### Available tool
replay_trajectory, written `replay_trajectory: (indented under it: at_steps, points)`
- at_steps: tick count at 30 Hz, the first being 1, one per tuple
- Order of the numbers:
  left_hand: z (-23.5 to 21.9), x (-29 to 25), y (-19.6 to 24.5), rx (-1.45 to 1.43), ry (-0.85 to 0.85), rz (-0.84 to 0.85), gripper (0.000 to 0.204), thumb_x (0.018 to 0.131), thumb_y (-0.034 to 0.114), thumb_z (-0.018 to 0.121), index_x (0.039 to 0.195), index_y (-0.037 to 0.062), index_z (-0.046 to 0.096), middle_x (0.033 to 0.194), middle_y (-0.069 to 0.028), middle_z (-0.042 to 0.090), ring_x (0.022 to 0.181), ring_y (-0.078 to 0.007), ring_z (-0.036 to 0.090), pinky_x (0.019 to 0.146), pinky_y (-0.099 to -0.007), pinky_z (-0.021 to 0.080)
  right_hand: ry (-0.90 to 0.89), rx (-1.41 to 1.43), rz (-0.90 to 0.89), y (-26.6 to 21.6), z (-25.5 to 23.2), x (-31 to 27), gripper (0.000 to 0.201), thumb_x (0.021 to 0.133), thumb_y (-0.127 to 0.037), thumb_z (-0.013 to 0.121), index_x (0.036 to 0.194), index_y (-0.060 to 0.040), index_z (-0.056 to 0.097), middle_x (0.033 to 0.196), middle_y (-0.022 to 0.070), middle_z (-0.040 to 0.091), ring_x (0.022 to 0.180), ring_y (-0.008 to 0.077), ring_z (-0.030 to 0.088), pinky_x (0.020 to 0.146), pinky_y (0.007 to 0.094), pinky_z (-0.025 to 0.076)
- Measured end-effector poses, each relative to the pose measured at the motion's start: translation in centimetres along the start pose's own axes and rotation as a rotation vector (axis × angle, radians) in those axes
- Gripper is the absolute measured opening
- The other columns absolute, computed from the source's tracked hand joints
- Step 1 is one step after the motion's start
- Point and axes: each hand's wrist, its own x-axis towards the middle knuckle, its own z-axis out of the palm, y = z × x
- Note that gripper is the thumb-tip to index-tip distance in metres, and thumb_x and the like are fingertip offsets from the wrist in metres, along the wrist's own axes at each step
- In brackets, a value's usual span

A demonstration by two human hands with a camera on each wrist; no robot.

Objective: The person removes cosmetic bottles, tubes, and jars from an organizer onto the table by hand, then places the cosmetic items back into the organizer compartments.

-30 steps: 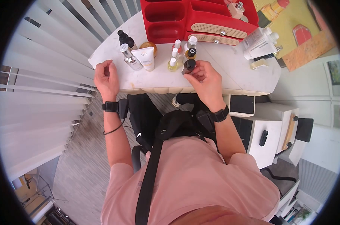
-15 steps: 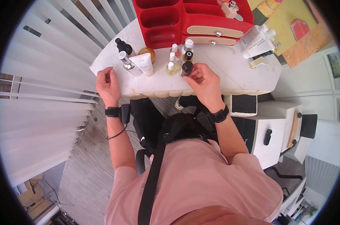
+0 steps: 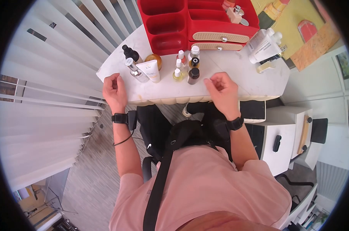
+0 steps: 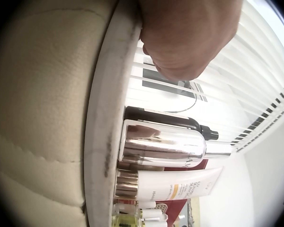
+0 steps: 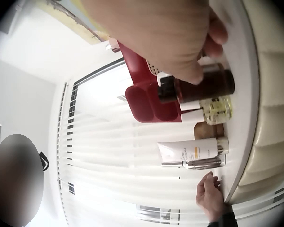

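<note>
My right hand (image 3: 223, 92) rests at the table's front edge, loosely curled and holding nothing. Just left of it stands a small dark bottle with a black cap (image 3: 193, 76), a gap between it and the fingertips in the head view. In the right wrist view the thumb overlaps that bottle (image 5: 208, 87). Beside it are small white-capped bottles, one with yellow liquid (image 3: 177, 75). My left hand (image 3: 114, 90) lies on the table's left front edge, fingers loosely bent around nothing. Nearest to it stand a silver bottle (image 4: 163, 144) and a white UV tube (image 3: 149, 71).
A red organizer (image 3: 166, 25) with drawers stands at the back of the marble-topped table (image 3: 236, 71). Behind the silver bottle are a black pump bottle (image 3: 131, 53) and an amber round jar (image 3: 155, 61). White tubes (image 3: 264, 48) stand at the right. Blinds (image 3: 47, 84) hang close on the left.
My right hand has let go of the small dark bottle and drawn back to the right. The bottle stands in front of the others. My left hand keeps its place on the table edge.
</note>
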Motion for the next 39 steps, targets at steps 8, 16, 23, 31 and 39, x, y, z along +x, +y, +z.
replay_trajectory:
  at_steps: [8,16,23,31,39]
  points:
    - [0.0,0.1,-0.2,0.028,-0.002,0.022,0.013,0.099,0.012,0.069,0.106,0.0015,0.072,0.089,-0.0039,0.066,0.075,-0.0115,0.06,0.072,-0.0292,0.051,0.063,-0.063,0.045,1.4,-3.0,0.2,0.035,0.1,-0.022,0.078,0.077,-0.0026,0.06,0.062,-0.0042,0.055,0.058,0.0028,0.043,0.052,0.0246,0.037]
    - [0.1,-0.1,0.3,0.007,0.005,0.043,0.014,0.099,0.012,0.068,0.107,0.0001,0.072,0.091,-0.0065,0.066,0.075,-0.0135,0.06,0.074,-0.0301,0.052,0.093,-0.063,-0.05,2.6,-2.9,-0.1,0.036,0.099,-0.02,0.078,0.074,-0.0028,0.059,0.059,-0.0047,0.052,0.056,0.0027,0.041,0.051,0.0251,0.035]
    - [0.1,0.0,-0.5,0.005,0.005,0.061,0.014,0.099,0.011,0.067,0.107,0.0004,0.072,0.092,-0.0075,0.067,0.077,-0.0151,0.062,0.076,-0.0313,0.053,0.087,-0.037,-0.084,2.8,-3.2,-0.3,0.035,0.097,-0.017,0.077,0.072,-0.0027,0.058,0.057,-0.0038,0.053,0.054,0.0029,0.042,0.05,0.0259,0.035]
    - [0.2,0.0,-0.7,-0.019,0.027,0.091,0.014,0.101,0.012,0.066,0.107,0.0019,0.073,0.088,-0.0017,0.066,0.078,-0.0088,0.059,0.075,-0.0279,0.051,0.131,-0.007,-0.102,3.5,-2.8,-0.1,0.035,0.095,-0.015,0.077,0.07,-0.0026,0.057,0.056,-0.0024,0.052,0.054,0.004,0.042,0.05,0.027,0.036]
    - [0.2,-0.1,-1.4,-0.079,0.028,0.102,0.014,0.101,0.012,0.065,0.106,0.0014,0.073,0.09,-0.0018,0.067,0.078,-0.0088,0.06,0.074,-0.0278,0.052,0.168,0.001,-0.104,3.8,-2.8,0.1,0.035,0.096,-0.017,0.076,0.069,-0.0018,0.058,0.057,-0.0024,0.052,0.055,0.004,0.043,0.05,0.0273,0.036]
